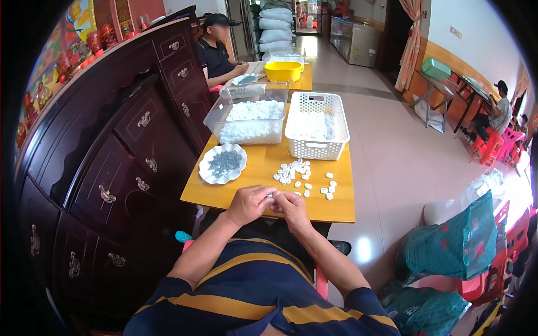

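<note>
At the near edge of the wooden table (258, 206), my left hand (250, 201) and my right hand (291, 207) meet with fingertips pinched together. A small white plastic piece (270, 196) shows between them, mostly hidden by the fingers. Beyond my right hand lies a loose pile of small white oval plastic pieces (288, 172), each with dark holes or marks. Several more of these pieces are spread to its right. A white scalloped plate (206, 175) of small grey parts (225, 163) sits beyond my left hand.
A clear plastic bin (213, 116) and a white perforated basket (316, 151), both with white pieces, stand at the table's far side. Beyond them a person (216, 53) sits near a yellow tub (283, 71). Dark drawers (112, 168) line the left; green sacks (448, 241) stand right.
</note>
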### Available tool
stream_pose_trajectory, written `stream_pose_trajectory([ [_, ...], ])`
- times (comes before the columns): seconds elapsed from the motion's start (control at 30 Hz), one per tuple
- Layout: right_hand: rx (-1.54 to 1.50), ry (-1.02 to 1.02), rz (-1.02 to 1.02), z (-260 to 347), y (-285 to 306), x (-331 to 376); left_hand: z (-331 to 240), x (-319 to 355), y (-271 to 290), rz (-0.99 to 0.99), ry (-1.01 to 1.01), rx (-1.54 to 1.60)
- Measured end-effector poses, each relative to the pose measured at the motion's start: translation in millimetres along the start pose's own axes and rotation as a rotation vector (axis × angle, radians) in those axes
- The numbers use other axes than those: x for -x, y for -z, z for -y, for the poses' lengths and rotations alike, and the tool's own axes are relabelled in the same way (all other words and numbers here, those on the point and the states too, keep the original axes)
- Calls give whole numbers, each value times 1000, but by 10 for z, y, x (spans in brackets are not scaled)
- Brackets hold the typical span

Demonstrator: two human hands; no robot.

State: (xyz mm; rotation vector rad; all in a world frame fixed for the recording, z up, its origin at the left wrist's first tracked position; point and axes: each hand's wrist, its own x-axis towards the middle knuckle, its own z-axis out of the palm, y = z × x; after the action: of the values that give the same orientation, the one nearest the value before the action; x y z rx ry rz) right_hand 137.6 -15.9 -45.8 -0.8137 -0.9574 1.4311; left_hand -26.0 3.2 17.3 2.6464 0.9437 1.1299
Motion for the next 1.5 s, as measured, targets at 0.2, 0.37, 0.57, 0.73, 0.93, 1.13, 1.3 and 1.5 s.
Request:
stream_pose_trajectory([
  [0.2, -1, 12, -39, -39, 15, -2, 2, 24, -39, -11, 2, -37],
  [0.37, 38, 38, -59, 12, -8, 41, 32, 39, -43, -14, -47, -73],
  [0.57, 14, -6, -98, -3, -14, 24, 79, 37, -16, 44, -60, -74],
  [0.73, -86, -93, -101, 31, -30, 53, 19, -29, -47, -50, -98, -1],
  [0.93, -266, -104, -51, 34, 28, 19, -24, -107, -81, -12, -69, 19],
  [1.13, -82, -61, -85, 16, 23, 10, -125, -75, -75, 50, 216, 148],
  [1.3, -54, -101, -32, -25, 33, -11, -10, -8, -188, 2, 256, 153],
  [1.5, -4, -59, -56, 35, 0, -52, 26, -116, -68, 162, 143, -76],
])
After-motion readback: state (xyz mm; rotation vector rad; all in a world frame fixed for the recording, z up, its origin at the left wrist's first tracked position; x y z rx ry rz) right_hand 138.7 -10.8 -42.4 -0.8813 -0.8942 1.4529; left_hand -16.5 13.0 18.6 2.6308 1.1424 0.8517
